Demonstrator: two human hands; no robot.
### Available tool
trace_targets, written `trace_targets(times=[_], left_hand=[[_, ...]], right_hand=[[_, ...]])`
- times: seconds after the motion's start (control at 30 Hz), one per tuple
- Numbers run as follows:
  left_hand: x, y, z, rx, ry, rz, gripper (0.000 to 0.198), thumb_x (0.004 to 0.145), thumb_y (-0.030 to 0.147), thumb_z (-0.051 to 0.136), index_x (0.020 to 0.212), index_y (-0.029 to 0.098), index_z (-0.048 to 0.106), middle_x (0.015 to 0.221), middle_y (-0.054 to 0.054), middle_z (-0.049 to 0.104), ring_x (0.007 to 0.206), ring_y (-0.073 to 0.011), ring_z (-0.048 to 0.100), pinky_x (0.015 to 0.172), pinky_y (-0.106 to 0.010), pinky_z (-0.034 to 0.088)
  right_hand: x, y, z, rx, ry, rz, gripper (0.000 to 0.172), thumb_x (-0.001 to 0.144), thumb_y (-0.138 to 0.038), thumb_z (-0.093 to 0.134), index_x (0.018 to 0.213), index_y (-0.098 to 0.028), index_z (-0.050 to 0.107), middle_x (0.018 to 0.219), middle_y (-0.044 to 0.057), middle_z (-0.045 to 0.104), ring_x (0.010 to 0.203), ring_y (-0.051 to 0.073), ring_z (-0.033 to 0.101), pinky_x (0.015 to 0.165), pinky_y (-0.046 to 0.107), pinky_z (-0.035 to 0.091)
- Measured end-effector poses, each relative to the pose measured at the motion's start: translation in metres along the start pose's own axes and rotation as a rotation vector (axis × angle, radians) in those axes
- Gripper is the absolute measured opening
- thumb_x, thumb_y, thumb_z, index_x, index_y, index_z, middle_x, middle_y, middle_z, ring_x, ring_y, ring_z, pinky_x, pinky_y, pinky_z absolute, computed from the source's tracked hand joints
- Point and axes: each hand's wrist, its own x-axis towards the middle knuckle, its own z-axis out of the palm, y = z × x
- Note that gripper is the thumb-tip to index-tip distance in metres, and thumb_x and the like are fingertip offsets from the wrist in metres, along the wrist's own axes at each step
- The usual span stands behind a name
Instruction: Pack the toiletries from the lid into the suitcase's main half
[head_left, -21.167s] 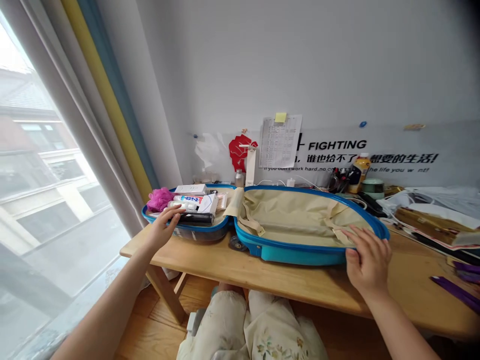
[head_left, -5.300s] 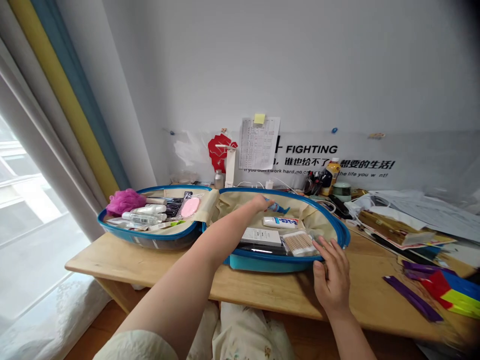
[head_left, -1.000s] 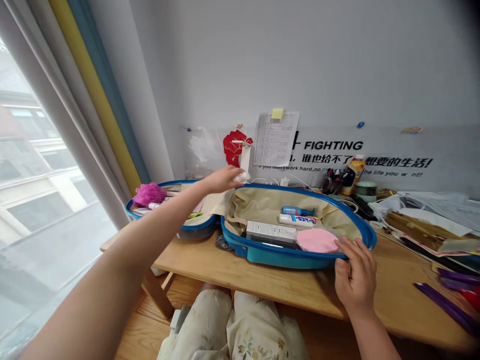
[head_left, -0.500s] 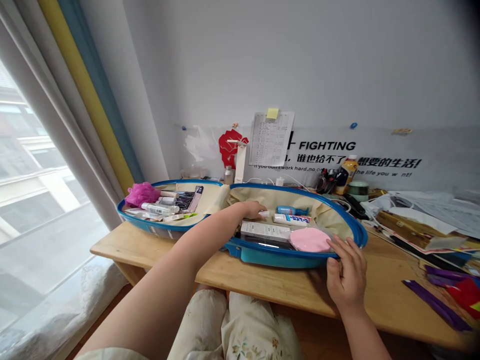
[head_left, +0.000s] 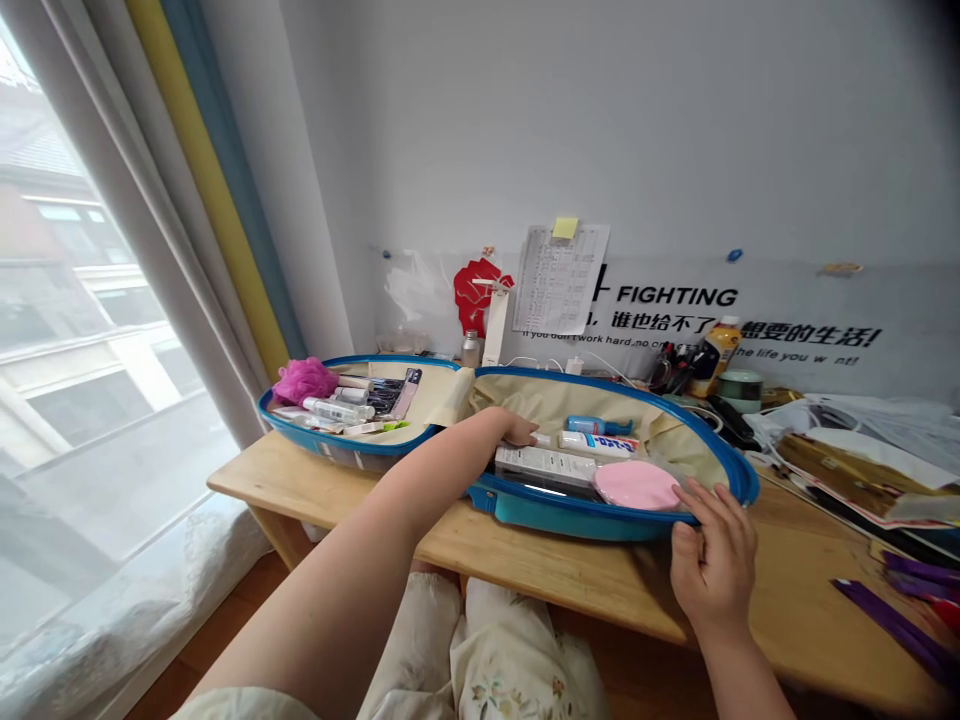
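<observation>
A blue suitcase (head_left: 570, 515) lies open on the desk. My left hand (head_left: 516, 428) reaches into its right half with fingers closed around a small white item (head_left: 541, 440), mostly hidden by the hand. Close to it are a toothpaste tube (head_left: 598, 443), a blue bottle (head_left: 596, 426) and a white printed box (head_left: 544, 463). A pink oval pad (head_left: 636, 485) lies near the front rim. My right hand (head_left: 716, 545) rests on that rim at the right, fingers spread, holding nothing. The left half holds a purple bath puff (head_left: 304, 381) and a clear bottle (head_left: 337, 411).
The wooden desk (head_left: 480, 550) carries papers and a gold pouch (head_left: 840, 475) at the right, with purple strips (head_left: 896, 625) nearer. Behind the suitcase stand a white lamp (head_left: 496, 325), an orange bottle (head_left: 716, 355) and a green jar (head_left: 740, 390). A curtained window is at left.
The whole view has shifted slightly, so everything sits further right. My left hand has lowered a little with the small white item. My right hand stays on the rim.
</observation>
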Motion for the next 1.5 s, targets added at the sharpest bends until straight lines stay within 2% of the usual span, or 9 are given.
trace_targets(times=[0.13, 0.3, 0.4, 0.5, 0.7, 1.0, 1.17, 1.33, 1.5], left_hand=[[-0.008, -0.002, -0.016, -0.036, 0.080, 0.037, 0.058, 0.096, 0.039, 0.036, 0.150, 0.021, 0.033, 0.155, -0.007, 0.036, 0.138, -0.0223, 0.041, 0.111, -0.036, 0.035], [-0.048, -0.070, -0.052, -0.120, 0.576, 0.012, 0.050, 0.093, 0.017, 0.029, 0.137, 0.021, 0.052, 0.144, -0.002, 0.052, 0.129, -0.0160, 0.049, 0.107, -0.026, 0.037], [-0.100, -0.137, -0.059, 0.092, 0.453, -0.393, 0.053, 0.083, 0.013, 0.044, 0.133, 0.027, 0.056, 0.141, 0.000, 0.055, 0.127, -0.0184, 0.051, 0.104, -0.027, 0.040], [-0.155, -0.190, -0.051, 0.151, 0.344, -0.567, 0.045, 0.071, 0.016, 0.061, 0.115, 0.023, 0.068, 0.133, -0.010, 0.060, 0.123, -0.0316, 0.053, 0.100, -0.041, 0.043], [-0.200, -0.227, -0.028, 0.236, 0.141, -0.650, 0.048, 0.059, 0.028, 0.079, 0.106, 0.031, 0.069, 0.134, -0.009, 0.057, 0.126, -0.0354, 0.047, 0.102, -0.049, 0.037], [-0.205, -0.230, -0.020, 0.264, 0.102, -0.657, 0.056, 0.064, 0.031, 0.078, 0.118, 0.028, 0.063, 0.126, -0.008, 0.064, 0.117, -0.0320, 0.054, 0.099, -0.042, 0.039], [-0.200, -0.218, -0.042, 0.310, 0.280, -0.520, 0.053, 0.086, 0.036, 0.055, 0.135, 0.019, 0.049, 0.136, -0.013, 0.056, 0.120, -0.0283, 0.053, 0.098, -0.033, 0.040], [-0.154, -0.146, -0.075, 0.350, 0.498, -0.295, 0.056, 0.093, 0.039, 0.044, 0.145, 0.018, 0.033, 0.139, -0.016, 0.045, 0.117, -0.0283, 0.056, 0.098, -0.036, 0.043], [-0.084, -0.054, -0.073, 0.333, 0.451, 0.043, 0.055, 0.092, 0.034, 0.052, 0.144, 0.027, 0.035, 0.137, -0.010, 0.044, 0.125, -0.0259, 0.051, 0.102, -0.033, 0.041]], right_hand=[[0.001, -0.001, -0.001, 0.012, 0.002, -0.015, 0.033, 0.094, -0.028, 0.041, 0.119, -0.017, 0.060, 0.120, 0.014, 0.064, 0.129, 0.030, 0.049, 0.106, 0.052, 0.038], [0.000, 0.000, -0.002, 0.022, -0.010, 0.011, 0.034, 0.094, -0.030, 0.042, 0.120, -0.018, 0.060, 0.120, 0.014, 0.064, 0.129, 0.031, 0.049, 0.106, 0.054, 0.038], [0.000, 0.001, -0.001, 0.027, -0.011, 0.017, 0.035, 0.094, -0.030, 0.042, 0.120, -0.019, 0.060, 0.121, 0.013, 0.064, 0.129, 0.032, 0.049, 0.107, 0.055, 0.037], [0.000, 0.000, 0.000, 0.020, -0.006, 0.008, 0.035, 0.094, -0.028, 0.042, 0.122, -0.018, 0.060, 0.122, 0.013, 0.063, 0.129, 0.031, 0.049, 0.107, 0.054, 0.037], [0.001, 0.000, 0.000, 0.014, 0.006, -0.018, 0.034, 0.094, -0.027, 0.041, 0.121, -0.018, 0.059, 0.122, 0.013, 0.063, 0.129, 0.031, 0.048, 0.107, 0.052, 0.037], [-0.001, 0.000, -0.001, 0.006, -0.005, -0.001, 0.034, 0.094, -0.029, 0.041, 0.121, -0.018, 0.060, 0.121, 0.013, 0.064, 0.129, 0.031, 0.049, 0.105, 0.053, 0.039], [-0.001, 0.000, 0.000, 0.015, 0.006, 0.002, 0.034, 0.094, -0.029, 0.042, 0.121, -0.018, 0.060, 0.122, 0.014, 0.063, 0.129, 0.031, 0.048, 0.105, 0.053, 0.039], [-0.001, 0.001, 0.000, 0.029, -0.002, 0.026, 0.034, 0.094, -0.032, 0.042, 0.119, -0.019, 0.061, 0.121, 0.013, 0.064, 0.128, 0.031, 0.049, 0.106, 0.054, 0.038], [0.000, 0.000, -0.001, 0.008, 0.001, -0.004, 0.033, 0.094, -0.029, 0.041, 0.120, -0.019, 0.060, 0.121, 0.013, 0.064, 0.128, 0.030, 0.049, 0.104, 0.053, 0.039]])
